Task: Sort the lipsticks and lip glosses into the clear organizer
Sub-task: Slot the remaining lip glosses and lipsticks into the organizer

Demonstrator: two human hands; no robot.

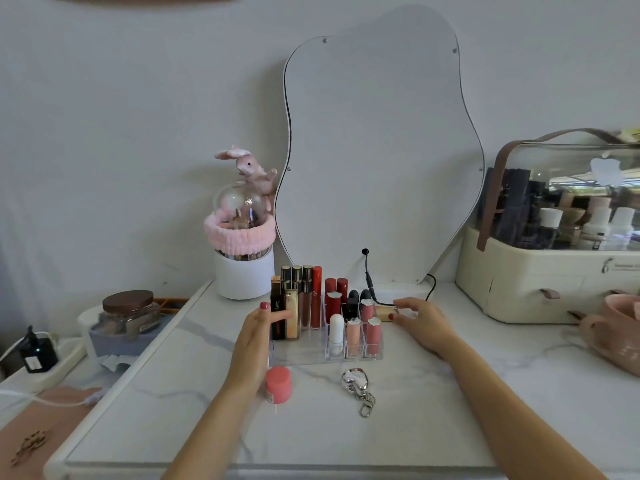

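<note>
The clear organizer (pixel 301 356) stands at the middle of the marble table, filled with upright lip glosses (pixel 306 292) at its back left and lipsticks (pixel 333 303) in its small cells. My left hand (pixel 258 332) rests against the organizer's left side, thumb up, fingers touching a gold-cased lipstick (pixel 292 315). My right hand (pixel 420 322) lies at the organizer's right side, its fingers on a small beige lipstick (pixel 383 310) lying flat on the table.
A pink round jar (pixel 278 384) and a silver heart keychain (pixel 356 384) lie in front of the organizer. A wavy mirror (pixel 377 150) leans behind, a white brush holder (pixel 242 271) to its left, a cream cosmetics case (pixel 540 275) and pink bag (pixel 616 327) at right.
</note>
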